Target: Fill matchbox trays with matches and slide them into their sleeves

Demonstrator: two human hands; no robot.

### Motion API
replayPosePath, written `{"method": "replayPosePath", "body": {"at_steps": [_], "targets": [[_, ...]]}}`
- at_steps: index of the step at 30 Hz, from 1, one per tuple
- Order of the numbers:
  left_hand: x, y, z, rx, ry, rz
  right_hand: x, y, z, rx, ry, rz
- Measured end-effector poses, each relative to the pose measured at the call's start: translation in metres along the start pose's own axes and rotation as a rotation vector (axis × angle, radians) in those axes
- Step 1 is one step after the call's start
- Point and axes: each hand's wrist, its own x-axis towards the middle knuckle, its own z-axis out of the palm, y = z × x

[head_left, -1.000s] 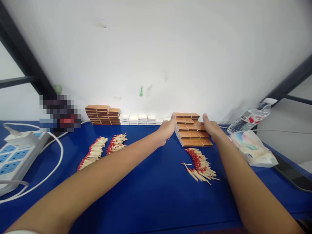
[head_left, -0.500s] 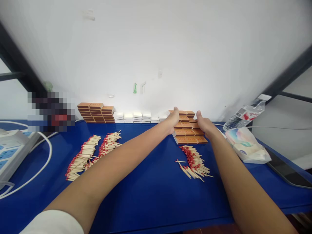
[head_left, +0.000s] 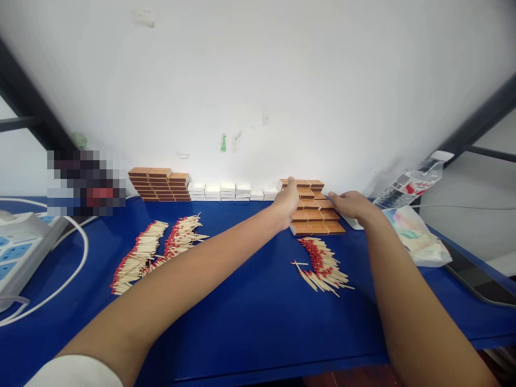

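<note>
Everything sits on a blue tabletop (head_left: 250,317) pushed up against a white wall, and I'm placing it all relative to the orange stack (head_left: 316,215) of matchboxes over on the right.

Way off to the left of that stack there's a white power strip (head_left: 16,252) with its cord (head_left: 60,285) looping across the blue. Closer in, but still well left of it, two piles of red-tipped matches (head_left: 157,252) lie fanned out. Behind those, against the wall, there's another orange pile (head_left: 159,184), then a row of white boxes (head_left: 228,192) running right up beside the stack.

The left hand (head_left: 287,204) is pressed against the stack's left side, thumb up by the top boxes, fingers curled in together. The stack itself steps down toward the front and stands near the wall. The right hand (head_left: 352,205) is on its right side, fingers stretched out flat and close together, tips touching the boxes around the middle rows. It isn't gripping anything that I can see.

Just in front of the stack is a loose heap of matches (head_left: 322,266). To its right there's a tissue pack (head_left: 417,236), a water bottle (head_left: 411,185) leaning by the wall, and a dark phone (head_left: 479,279) at the edge.
</note>
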Motion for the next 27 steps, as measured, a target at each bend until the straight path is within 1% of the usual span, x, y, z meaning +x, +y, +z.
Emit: {"method": "replayPosePath", "body": {"at_steps": [4, 6, 8, 17, 22, 27], "targets": [[-0.010, -0.004, 0.002, 0.013, -0.024, -0.021, -0.012, 0.000, -0.017, -0.122, -0.188, -0.011], [-0.011, -0.003, 0.004, 0.025, -0.038, -0.036, -0.017, -0.001, -0.019, -0.156, -0.258, -0.037], [-0.011, -0.003, 0.006, 0.042, -0.048, -0.050, -0.019, -0.003, -0.018, -0.188, -0.294, -0.055], [-0.008, -0.005, 0.007, 0.103, -0.033, -0.066, -0.013, -0.004, -0.010, -0.270, -0.285, -0.087], [-0.011, -0.003, 0.011, 0.102, -0.046, -0.081, -0.012, -0.004, -0.007, -0.257, -0.282, -0.125], [-0.012, -0.004, 0.011, 0.102, -0.054, -0.085, -0.015, -0.003, -0.009, -0.218, -0.320, -0.140]]}}
